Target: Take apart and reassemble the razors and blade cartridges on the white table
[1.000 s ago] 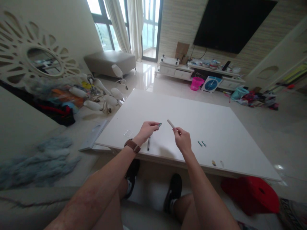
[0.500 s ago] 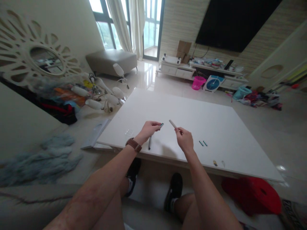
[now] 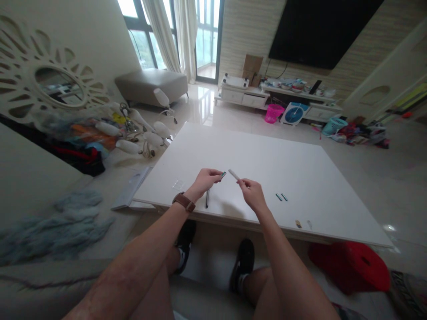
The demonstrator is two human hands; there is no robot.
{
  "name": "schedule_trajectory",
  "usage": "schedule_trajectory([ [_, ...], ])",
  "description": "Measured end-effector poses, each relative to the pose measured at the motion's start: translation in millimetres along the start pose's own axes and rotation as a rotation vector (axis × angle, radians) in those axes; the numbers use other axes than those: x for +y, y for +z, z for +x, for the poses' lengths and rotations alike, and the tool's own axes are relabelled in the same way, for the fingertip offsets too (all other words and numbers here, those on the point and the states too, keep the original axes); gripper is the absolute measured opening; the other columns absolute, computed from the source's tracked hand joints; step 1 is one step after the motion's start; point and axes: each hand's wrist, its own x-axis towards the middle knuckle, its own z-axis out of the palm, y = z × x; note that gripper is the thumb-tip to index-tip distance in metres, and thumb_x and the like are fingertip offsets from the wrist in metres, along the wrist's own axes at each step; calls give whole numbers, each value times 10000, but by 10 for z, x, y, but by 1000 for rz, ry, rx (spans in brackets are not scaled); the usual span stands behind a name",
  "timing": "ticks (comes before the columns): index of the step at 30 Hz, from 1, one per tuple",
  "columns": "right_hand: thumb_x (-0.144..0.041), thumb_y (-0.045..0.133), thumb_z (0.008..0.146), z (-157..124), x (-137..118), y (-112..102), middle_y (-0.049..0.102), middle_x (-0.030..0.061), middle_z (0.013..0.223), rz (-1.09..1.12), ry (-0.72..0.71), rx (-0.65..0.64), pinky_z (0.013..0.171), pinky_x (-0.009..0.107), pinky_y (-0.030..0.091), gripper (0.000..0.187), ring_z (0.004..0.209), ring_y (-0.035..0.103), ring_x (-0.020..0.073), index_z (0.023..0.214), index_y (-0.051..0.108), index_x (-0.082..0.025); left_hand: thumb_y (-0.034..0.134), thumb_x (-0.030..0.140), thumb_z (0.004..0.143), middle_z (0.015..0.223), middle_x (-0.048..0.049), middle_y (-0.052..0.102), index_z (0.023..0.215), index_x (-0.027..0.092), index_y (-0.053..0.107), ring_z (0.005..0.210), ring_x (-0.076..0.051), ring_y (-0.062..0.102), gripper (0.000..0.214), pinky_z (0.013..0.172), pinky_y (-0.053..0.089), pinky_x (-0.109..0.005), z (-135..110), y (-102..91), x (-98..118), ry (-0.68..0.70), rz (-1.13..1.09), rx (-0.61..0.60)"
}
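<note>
My left hand point(image 3: 207, 178) pinches a small dark-green piece point(image 3: 223, 174) with a pale part, its fingers closed on one end. A slim pale stick point(image 3: 234, 174) is gripped near its lower end by my right hand point(image 3: 251, 192). The stick's upper tip points at the green piece, with a small gap between them. Below my left hand a thin dark stick point(image 3: 207, 199) lies on the white table point(image 3: 267, 160). Beyond my left wrist is a clear plastic piece point(image 3: 177, 184). Right of my right hand lie two short green bars point(image 3: 281, 197), side by side.
Near the table's front right edge lie a small brownish piece point(image 3: 298, 224) and a small clear piece point(image 3: 309, 224). A red stool-like object point(image 3: 353, 266) stands below that edge. Lamp shades point(image 3: 128, 146) rest left of the table. A pink basket point(image 3: 274, 114) stands beyond it.
My right hand has moved left, bringing the pale stick's tip closer to the green piece. My left hand keeps its pinch. The view has shifted slightly.
</note>
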Motion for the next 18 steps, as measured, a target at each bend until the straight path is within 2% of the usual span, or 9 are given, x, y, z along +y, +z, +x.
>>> schedule_trajectory([
  [2,-465,474,933,3,5,-33,621,22,633,-21,35,105,578,266,307,414,591,498,147,911,770,-176,724,178,667,729,-69,717,828,111,782,681,-129,581,183,703,442,-283,-4,1,7,0,16,-11],
  [3,-476,471,934,1,5,-47,617,20,630,-7,30,92,571,264,305,423,585,493,145,926,769,-176,724,182,665,722,-67,715,830,111,783,677,-130,579,189,696,439,-282,-2,0,6,-2,18,-15],
  [6,-487,483,923,-11,1,-65,617,18,623,18,-8,-60,564,259,310,423,586,502,146,919,775,-181,727,194,662,711,-65,711,846,113,786,683,-134,579,210,689,433,-281,10,-3,-8,7,20,-21],
  [7,-486,486,920,-15,0,-65,618,21,623,-3,6,-50,566,260,310,421,587,503,147,905,776,-182,726,197,662,717,-67,713,848,112,786,686,-135,580,212,689,432,-280,13,-4,-15,10,19,-22],
  [10,-485,466,929,-26,0,-58,608,21,624,-30,62,124,564,265,297,428,579,485,145,904,769,-183,719,191,665,737,-76,719,836,108,784,687,-133,578,201,691,431,-280,13,-4,-25,7,19,-23],
  [11,-485,462,932,-30,0,-53,598,15,616,-8,52,122,559,264,292,428,570,476,142,915,767,-185,717,190,665,735,-75,718,831,109,783,685,-133,577,196,691,431,-281,10,-4,-24,3,22,-26],
  [14,-478,479,924,-40,-3,-36,570,1,584,18,-22,-54,550,258,283,405,561,473,137,897,769,-196,717,191,668,706,-62,706,835,115,782,681,-134,576,194,689,430,-281,1,-1,-12,2,31,-37],
  [15,-471,485,921,-41,-4,-33,572,2,584,-3,-23,-66,553,258,283,397,567,478,138,885,769,-197,719,194,670,697,-57,701,839,116,781,677,-133,572,196,687,429,-281,-1,0,-8,3,35,-41],
  [18,-472,470,931,-38,-4,-32,584,8,606,-45,27,82,561,263,282,408,581,480,142,908,766,-193,722,200,672,690,-57,697,834,110,779,670,-131,565,195,682,427,-281,-4,3,1,3,42,-38],
])
